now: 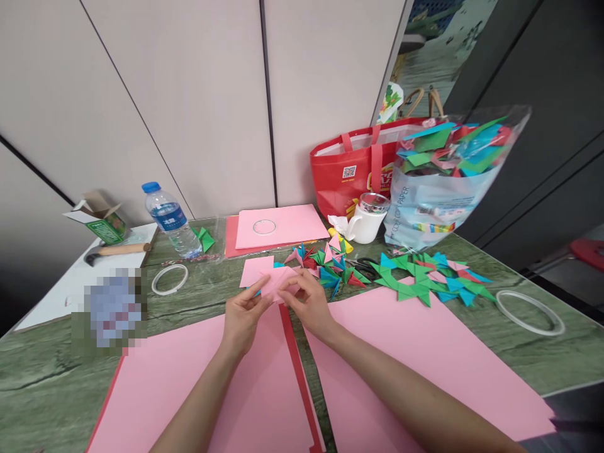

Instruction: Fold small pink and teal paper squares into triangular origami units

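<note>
Pink sheets point(189, 384) lie nearest my camera, and by their far edges my left hand point(243, 314) and right hand point(306, 301) pinch a small paper point(276, 284), seemingly mid-fold, probably needing careful creasing next.

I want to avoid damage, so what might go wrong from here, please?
The small pink paper, pinched by the left grip and right grip, might slip or tear. A careless reach could scatter the loose folded pieces just beyond it. The black-handled scissors lie close beside those pieces, so they might nick someone.
</note>
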`<state>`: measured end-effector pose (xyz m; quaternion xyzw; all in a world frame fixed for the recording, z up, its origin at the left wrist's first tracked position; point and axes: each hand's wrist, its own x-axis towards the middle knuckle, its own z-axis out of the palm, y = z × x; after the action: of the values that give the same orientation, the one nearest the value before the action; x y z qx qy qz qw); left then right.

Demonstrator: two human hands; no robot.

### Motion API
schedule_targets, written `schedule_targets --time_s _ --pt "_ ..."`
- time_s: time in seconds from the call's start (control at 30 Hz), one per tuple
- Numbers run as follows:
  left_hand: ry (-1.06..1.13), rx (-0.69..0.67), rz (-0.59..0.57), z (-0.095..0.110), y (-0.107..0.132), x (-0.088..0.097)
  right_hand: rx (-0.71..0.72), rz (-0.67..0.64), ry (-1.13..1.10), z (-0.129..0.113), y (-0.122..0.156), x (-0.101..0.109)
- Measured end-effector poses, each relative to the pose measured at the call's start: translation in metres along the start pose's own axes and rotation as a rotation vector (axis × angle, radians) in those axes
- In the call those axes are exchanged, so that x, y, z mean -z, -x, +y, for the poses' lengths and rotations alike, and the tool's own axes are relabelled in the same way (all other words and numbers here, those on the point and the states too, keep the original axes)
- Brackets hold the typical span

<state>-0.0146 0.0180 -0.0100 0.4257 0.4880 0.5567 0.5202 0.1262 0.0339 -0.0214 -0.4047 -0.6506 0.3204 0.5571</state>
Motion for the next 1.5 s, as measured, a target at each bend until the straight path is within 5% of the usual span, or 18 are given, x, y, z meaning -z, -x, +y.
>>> schedule_targets --time_s 0.4,0.57,0.97,1.5 --pt "0.266 0.073 -0.13 0.01 -0.001 0.002 -0.039 -0.092 -0.099 0.003 -0.002 0.002" --pt "0.184 0.067 -0.182 0.013 0.0 0.002 -0.033 -0.08 -0.1 0.003 -0.003 0.002" --pt "0.076 -0.04 0.121 0.005 0.001 -0.002 -0.074 -0.114 -0.102 0.006 -0.004 0.001" --pt "-0.032 0.125 0.043 0.005 0.0 0.002 0.043 -0.29 -0.074 0.009 -0.012 0.013"
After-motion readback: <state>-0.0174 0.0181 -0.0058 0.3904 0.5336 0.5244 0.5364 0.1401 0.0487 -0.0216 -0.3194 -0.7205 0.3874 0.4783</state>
